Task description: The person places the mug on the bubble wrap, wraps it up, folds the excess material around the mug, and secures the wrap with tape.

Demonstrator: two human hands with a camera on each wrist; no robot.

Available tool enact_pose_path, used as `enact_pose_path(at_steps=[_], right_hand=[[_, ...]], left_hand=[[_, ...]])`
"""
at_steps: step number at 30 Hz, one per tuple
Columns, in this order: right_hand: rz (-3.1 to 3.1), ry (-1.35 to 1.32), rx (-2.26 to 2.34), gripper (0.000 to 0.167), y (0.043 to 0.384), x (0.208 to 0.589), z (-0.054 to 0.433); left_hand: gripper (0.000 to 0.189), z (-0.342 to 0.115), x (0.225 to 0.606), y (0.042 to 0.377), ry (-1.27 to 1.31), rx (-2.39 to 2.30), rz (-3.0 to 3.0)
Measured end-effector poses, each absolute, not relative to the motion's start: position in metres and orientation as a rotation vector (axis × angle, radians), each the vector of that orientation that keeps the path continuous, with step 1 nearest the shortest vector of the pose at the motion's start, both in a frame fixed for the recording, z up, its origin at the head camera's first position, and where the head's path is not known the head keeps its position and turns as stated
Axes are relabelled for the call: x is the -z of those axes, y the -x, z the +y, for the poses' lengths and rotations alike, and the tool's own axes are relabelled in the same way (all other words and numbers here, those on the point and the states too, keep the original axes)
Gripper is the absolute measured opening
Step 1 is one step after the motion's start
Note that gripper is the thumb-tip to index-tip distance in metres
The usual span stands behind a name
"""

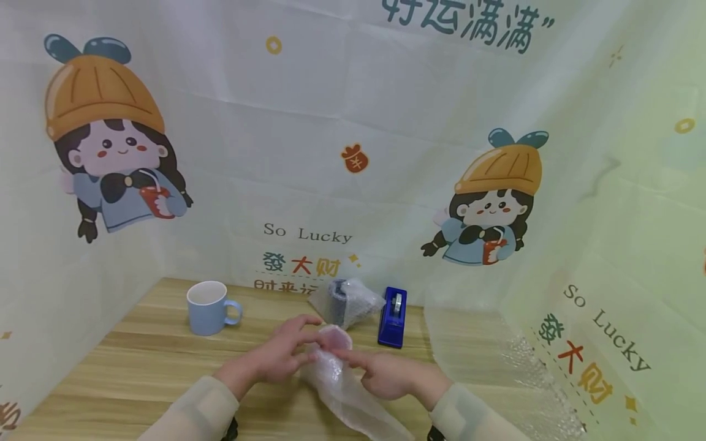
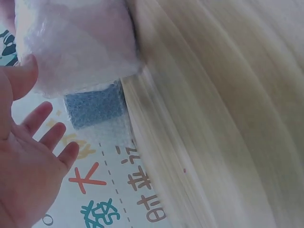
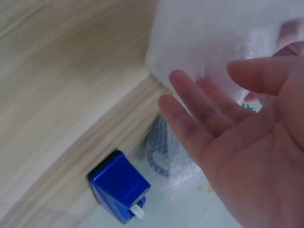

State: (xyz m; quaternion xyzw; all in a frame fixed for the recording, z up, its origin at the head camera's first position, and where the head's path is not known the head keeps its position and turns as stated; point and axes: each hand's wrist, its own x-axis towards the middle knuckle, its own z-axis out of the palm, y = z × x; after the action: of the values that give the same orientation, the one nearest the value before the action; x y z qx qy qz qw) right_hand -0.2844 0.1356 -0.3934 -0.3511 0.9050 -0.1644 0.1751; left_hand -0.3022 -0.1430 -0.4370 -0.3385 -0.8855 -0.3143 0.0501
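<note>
A pink item (image 1: 338, 337) with a rounded top edge stands between both hands, wrapped in translucent bubble wrap (image 1: 331, 375) whose loose tail trails toward the near edge. My left hand (image 1: 281, 352) is at its left side. In the left wrist view the thumb (image 2: 28, 73) meets the wrap (image 2: 80, 52), while other fingers hang spread apart below. From the right, my right hand (image 1: 386, 372) presses an outstretched index finger on the wrap near the top of the pink item. Its remaining fingers (image 3: 185, 116) are loosely extended in the right wrist view.
Behind the hands sits a dark blue-grey item (image 1: 337, 297) in bubble wrap, beside a blue tape dispenser (image 1: 391, 327). A light blue mug (image 1: 206, 312) stands at the left on the wooden table (image 1: 132, 361). More bubble wrap (image 1: 485, 355) lies at the right. Printed cloth surrounds the table.
</note>
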Motion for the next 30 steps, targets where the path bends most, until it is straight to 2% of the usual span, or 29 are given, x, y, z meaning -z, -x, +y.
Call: enact_pose_path(at_steps=[3, 14, 19, 30], right_hand=[[2.549, 1.017, 0.424, 0.08, 0.287, 0.395, 0.137], [2.627, 1.134, 0.626, 0.055, 0.298, 0.423, 0.138], [2.642, 1.229, 0.743, 0.051, 0.299, 0.431, 0.137], [2.622, 1.101, 0.95, 0.045, 0.299, 0.439, 0.128]], left_hand=[[0.025, -0.144, 0.439, 0.304, 1.049, 0.951, -2.658], [0.032, -0.142, 0.445, 0.309, 1.079, 0.93, -2.66], [0.034, -0.141, 0.448, 0.308, 1.077, 0.989, -2.686], [0.043, -0.144, 0.446, 0.302, 1.046, 1.153, -2.81]])
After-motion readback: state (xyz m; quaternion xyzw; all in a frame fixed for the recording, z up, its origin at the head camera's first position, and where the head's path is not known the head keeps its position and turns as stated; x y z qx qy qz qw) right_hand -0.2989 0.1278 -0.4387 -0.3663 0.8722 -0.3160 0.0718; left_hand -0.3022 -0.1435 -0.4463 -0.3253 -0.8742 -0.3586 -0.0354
